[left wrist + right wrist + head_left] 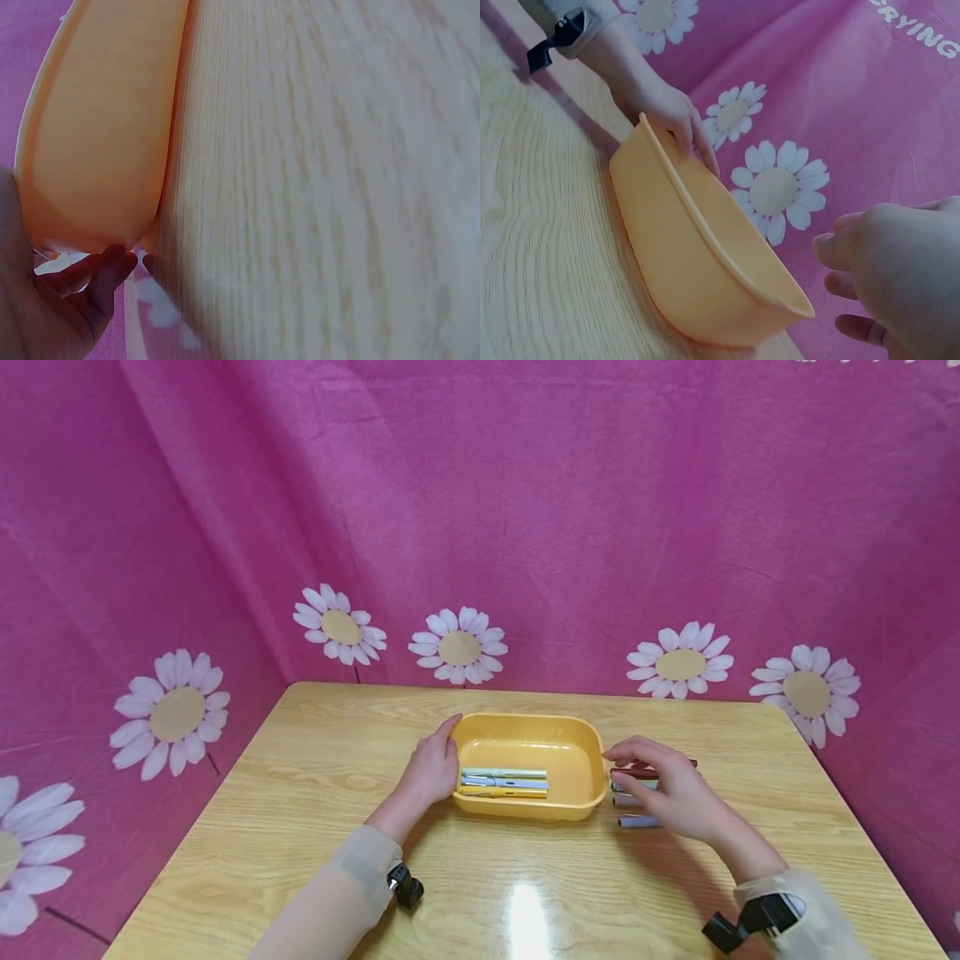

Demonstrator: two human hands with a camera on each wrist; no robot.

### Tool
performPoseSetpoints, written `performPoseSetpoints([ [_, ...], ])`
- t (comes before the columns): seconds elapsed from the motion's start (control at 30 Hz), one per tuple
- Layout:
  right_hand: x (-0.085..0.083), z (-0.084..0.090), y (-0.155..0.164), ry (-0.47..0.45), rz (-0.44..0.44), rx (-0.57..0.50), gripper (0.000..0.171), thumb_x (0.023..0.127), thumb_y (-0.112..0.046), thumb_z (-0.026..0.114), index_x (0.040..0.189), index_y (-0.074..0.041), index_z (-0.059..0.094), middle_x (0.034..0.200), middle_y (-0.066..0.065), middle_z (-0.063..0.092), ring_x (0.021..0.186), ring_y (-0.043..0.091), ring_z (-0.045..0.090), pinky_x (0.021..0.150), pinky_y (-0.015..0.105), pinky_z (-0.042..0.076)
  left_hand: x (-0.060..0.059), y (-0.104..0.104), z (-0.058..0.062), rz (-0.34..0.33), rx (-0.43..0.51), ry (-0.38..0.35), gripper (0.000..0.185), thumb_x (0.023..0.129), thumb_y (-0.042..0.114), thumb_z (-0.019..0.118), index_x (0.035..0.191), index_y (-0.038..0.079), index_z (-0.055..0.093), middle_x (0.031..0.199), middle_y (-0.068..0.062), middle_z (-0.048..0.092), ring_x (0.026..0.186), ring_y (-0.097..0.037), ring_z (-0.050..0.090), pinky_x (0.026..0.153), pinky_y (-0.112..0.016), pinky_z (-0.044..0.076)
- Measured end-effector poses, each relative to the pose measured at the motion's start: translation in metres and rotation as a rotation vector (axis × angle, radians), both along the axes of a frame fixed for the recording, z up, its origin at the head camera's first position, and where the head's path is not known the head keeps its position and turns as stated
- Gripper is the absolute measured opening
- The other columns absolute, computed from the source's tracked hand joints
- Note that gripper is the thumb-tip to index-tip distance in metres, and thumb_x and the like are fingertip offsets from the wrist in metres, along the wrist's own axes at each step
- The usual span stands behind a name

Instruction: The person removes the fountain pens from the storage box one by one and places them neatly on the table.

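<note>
A yellow plastic basin (528, 810) stands on the table, with three capped pens (504, 783) lying side by side in its left part: pale green, light lilac and yellow. My left hand (432, 770) grips the basin's left end, thumb at the rim; curled fingertips (112, 259) touch its outside in the left wrist view. Right of the basin, my right hand (678, 789) hovers with loosely bent, parted fingers over several more pens. A dark red pen (637, 773) and a bluish-grey pen (639, 822) show there, partly covered by the hand.
The wooden table (315, 760) has a light grain. A pink cloth (555, 527) with white daisies hangs behind it and at both sides. Each wrist carries a small black camera, such as the one on the left sleeve (405, 887).
</note>
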State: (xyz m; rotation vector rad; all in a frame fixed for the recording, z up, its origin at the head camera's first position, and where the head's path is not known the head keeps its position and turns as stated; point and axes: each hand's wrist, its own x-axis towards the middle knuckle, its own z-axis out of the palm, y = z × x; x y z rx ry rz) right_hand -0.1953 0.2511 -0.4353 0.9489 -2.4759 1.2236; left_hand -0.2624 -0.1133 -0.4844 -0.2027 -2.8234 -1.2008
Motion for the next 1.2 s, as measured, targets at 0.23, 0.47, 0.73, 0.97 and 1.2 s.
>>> performPoseSetpoints([
  [0.23, -0.005, 0.002, -0.011, -0.014, 0.001, 0.041, 0.03, 0.096, 0.003, 0.075, 0.123, -0.012, 0.072, 0.117, -0.004, 0.07, 0.102, 0.017, 0.069, 0.086, 0.043, 0.062, 0.001, 0.0, 0.001, -0.003, 0.005, 0.0, 0.05, 0.113, 0.015, 0.035, 0.163, 0.015, 0.043, 0.148, -0.024, 0.058, 0.135, -0.038, 0.057, 0.116, -0.052, 0.043],
  [0.47, -0.016, 0.001, -0.024, -0.003, 0.03, 0.034, 0.03, 0.095, 0.003, 0.075, 0.121, -0.01, 0.073, 0.114, -0.003, 0.07, 0.101, 0.027, 0.069, 0.084, 0.049, 0.06, 0.0, 0.0, 0.001, 0.007, 0.002, -0.013, 0.05, 0.113, 0.016, 0.035, 0.163, 0.016, 0.043, 0.15, -0.021, 0.058, 0.137, -0.036, 0.055, 0.117, -0.051, 0.041],
  [0.73, -0.029, -0.004, -0.044, -0.1, 0.058, 0.041, 0.024, 0.1, -0.004, 0.072, 0.123, -0.01, 0.073, 0.118, 0.01, 0.072, 0.103, 0.026, 0.068, 0.086, 0.053, 0.057, 0.0, 0.001, 0.002, 0.009, -0.007, -0.007, 0.05, 0.113, 0.016, 0.035, 0.162, 0.016, 0.044, 0.147, -0.023, 0.059, 0.134, -0.038, 0.057, 0.116, -0.052, 0.043],
  [0.97, -0.038, -0.009, -0.058, -0.123, 0.085, 0.048, 0.025, 0.099, -0.002, 0.073, 0.123, -0.008, 0.073, 0.119, 0.014, 0.072, 0.102, 0.024, 0.067, 0.087, 0.056, 0.057, 0.0, 0.001, 0.001, 0.005, -0.023, 0.013, 0.05, 0.112, 0.015, 0.035, 0.162, 0.015, 0.045, 0.145, -0.023, 0.061, 0.131, -0.04, 0.06, 0.112, -0.054, 0.047],
  [1.2, -0.051, -0.01, -0.075, -0.148, 0.113, 0.073, 0.023, 0.098, -0.002, 0.073, 0.122, -0.001, 0.072, 0.118, 0.016, 0.072, 0.103, 0.03, 0.066, 0.086, 0.053, 0.057, 0.0, 0.001, 0.001, 0.008, -0.03, 0.002, 0.051, 0.113, 0.016, 0.034, 0.162, 0.015, 0.044, 0.147, -0.022, 0.06, 0.132, -0.039, 0.059, 0.113, -0.053, 0.046],
])
